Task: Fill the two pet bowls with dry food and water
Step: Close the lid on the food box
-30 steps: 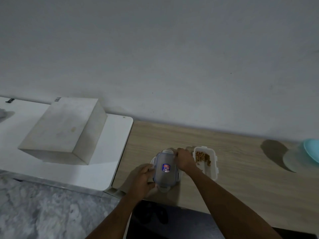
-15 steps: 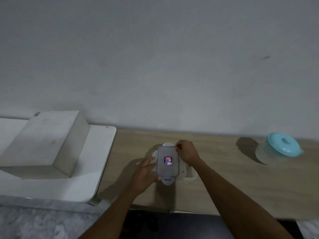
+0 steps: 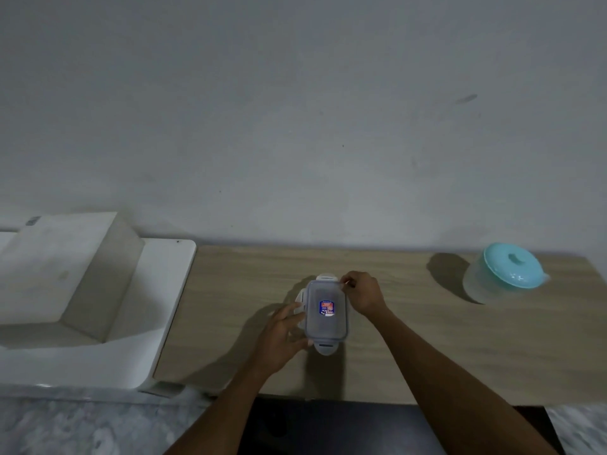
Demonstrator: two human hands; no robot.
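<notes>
- Grey-tinted translucent plastic forms the lid (image 3: 325, 311), a rounded rectangle with a small sticker. It lies over a white box (image 3: 299, 302) mid-table, towards the front edge.
- My left hand (image 3: 281, 336) curls round the box's left side — steadying it, I judge.
- My right hand (image 3: 361, 293) pinches the lid's far right corner; whether to seat or lift it, I cannot tell.
- Matte wood-grain table (image 3: 427, 349); a round tub (image 3: 507, 274) with a glossy teal cover stands well apart on the right — water, perhaps.
- I cannot make out any pet bowl.

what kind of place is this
Likely a home, maybe a kitchen corner: a wood-grain tabletop against a plain white wall, a clear rectangular clip-lid food container, and a round translucent tub with a turquoise lid.
</notes>
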